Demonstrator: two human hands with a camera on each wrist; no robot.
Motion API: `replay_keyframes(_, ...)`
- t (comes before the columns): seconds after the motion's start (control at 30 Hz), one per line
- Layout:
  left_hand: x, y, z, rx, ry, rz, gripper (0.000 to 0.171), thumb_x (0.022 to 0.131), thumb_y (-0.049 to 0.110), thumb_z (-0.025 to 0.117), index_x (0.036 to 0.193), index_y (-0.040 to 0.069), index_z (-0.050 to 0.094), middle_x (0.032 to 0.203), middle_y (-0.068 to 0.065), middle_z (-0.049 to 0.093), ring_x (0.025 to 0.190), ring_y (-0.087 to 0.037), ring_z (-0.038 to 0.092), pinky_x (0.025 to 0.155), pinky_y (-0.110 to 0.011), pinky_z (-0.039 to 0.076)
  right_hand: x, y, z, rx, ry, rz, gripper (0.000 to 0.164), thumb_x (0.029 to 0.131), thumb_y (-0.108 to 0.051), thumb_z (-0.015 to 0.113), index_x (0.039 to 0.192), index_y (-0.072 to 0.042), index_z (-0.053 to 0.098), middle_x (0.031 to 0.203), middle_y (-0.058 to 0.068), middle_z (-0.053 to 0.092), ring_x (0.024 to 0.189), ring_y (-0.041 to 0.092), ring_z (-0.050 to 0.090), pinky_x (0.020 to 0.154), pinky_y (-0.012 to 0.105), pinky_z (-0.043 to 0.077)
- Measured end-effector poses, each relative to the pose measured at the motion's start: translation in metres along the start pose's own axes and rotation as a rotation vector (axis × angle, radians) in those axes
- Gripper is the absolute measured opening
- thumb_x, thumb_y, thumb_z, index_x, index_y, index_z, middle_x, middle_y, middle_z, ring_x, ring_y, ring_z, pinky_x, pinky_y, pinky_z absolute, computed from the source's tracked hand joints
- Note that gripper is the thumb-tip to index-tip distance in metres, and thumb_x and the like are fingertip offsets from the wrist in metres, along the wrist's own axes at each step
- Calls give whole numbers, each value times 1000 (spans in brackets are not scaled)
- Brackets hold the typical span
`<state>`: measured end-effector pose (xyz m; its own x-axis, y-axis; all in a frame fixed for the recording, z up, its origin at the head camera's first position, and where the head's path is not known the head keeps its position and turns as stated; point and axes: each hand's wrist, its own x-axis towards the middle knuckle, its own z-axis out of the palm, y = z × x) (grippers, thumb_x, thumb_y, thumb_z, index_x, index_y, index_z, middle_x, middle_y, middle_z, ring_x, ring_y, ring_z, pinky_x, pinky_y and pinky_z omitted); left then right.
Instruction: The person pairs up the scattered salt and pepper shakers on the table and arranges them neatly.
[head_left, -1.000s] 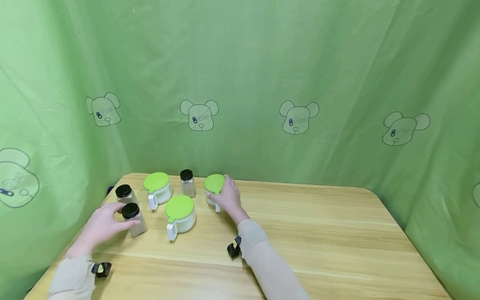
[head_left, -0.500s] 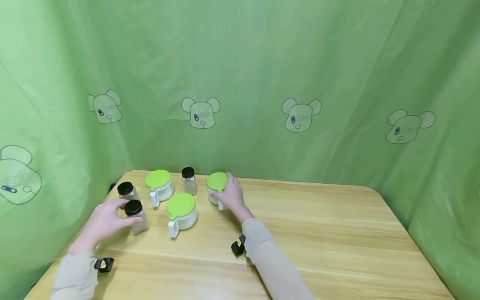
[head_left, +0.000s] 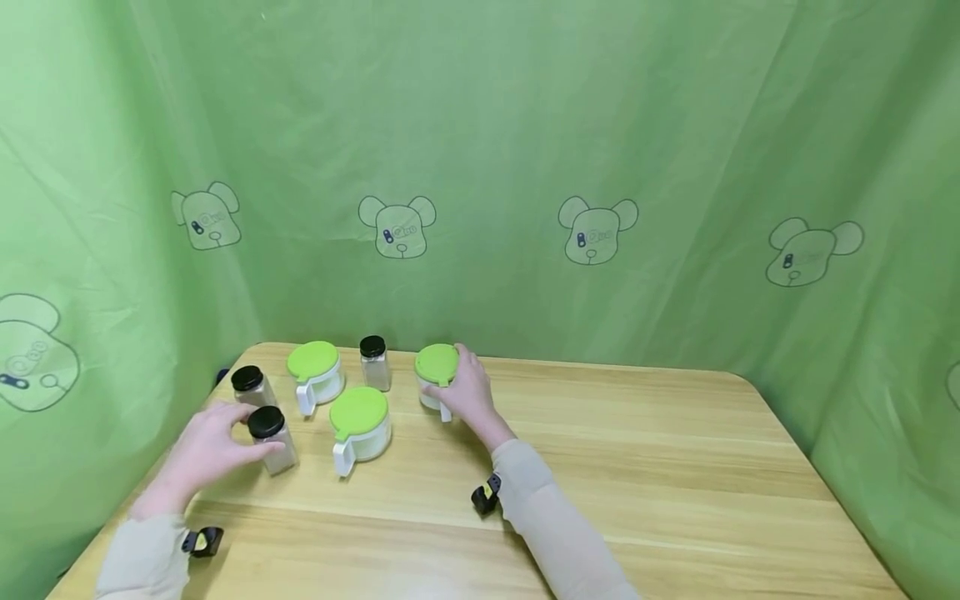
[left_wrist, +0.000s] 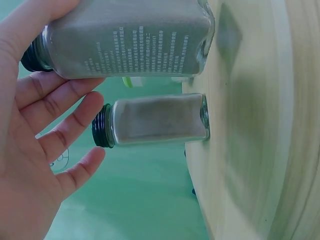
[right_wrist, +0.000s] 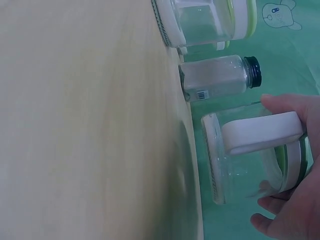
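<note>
My left hand (head_left: 201,454) holds a black-capped spice jar (head_left: 280,451) at the table's left side, thumb on one side and fingers on the other. Greyish powder and white print show on this jar (left_wrist: 130,42) in the left wrist view. A second spice jar (head_left: 255,393) stands just behind it, close to my fingertips. Further right, my right hand (head_left: 471,392) grips a glass seasoning jar (head_left: 437,363) with a green lid, from its right side. In the right wrist view this seasoning jar (right_wrist: 245,172) shows clear glass and a white handle (right_wrist: 262,132).
Between the hands stand two more green-lidded seasoning jars, one nearer (head_left: 360,412) and one at the back left (head_left: 313,362). A third spice jar (head_left: 376,371) stands at the back. Green curtain (head_left: 495,167) hangs behind and beside the wooden table (head_left: 645,467).
My right hand has shifted slightly right with the green-lidded seasoning jar. The spice jar in my left hand has also moved a little to the right.
</note>
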<state>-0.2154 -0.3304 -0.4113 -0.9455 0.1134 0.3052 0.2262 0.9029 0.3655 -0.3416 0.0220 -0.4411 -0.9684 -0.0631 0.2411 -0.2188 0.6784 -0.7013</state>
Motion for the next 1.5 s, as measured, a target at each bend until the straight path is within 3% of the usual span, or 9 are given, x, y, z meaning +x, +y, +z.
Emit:
replay_keyframes(0.33, -6, 17, -1, -30, -1, 53, 62, 69, 51, 83, 108, 4, 68, 110, -19, 69, 104, -39, 61, 91, -61, 43, -4, 12, -13, 13, 3, -16, 97, 70, -34, 86, 146, -4, 35, 141, 20, 49, 128, 38, 50, 107, 54, 41)
replay_keyframes(0.6, -8, 25, 3, -22, 33, 102, 59, 68, 51, 84, 105, 6, 70, 107, -15, 71, 100, -35, 64, 88, -57, 49, -6, 15, -25, 4, 7, -13, 99, 69, -36, 87, 146, -3, 35, 139, 21, 50, 127, 39, 50, 107, 56, 41)
replay_keyframes(0.83, -13, 35, 2, -22, 22, 126, 62, 67, 52, 84, 105, 6, 70, 110, -17, 71, 102, -37, 63, 91, -58, 47, -10, 21, -33, -10, -1, -24, 99, 69, -36, 87, 147, -4, 34, 140, 21, 49, 128, 39, 50, 107, 56, 40)
replay_keyframes(1.5, -24, 59, 9, 1, 22, 199, 57, 63, 56, 84, 101, 16, 72, 100, 0, 73, 95, -22, 62, 92, -53, 44, -22, 39, -65, -6, 10, -9, 100, 69, -35, 86, 147, -2, 33, 140, 23, 48, 128, 41, 49, 107, 58, 39)
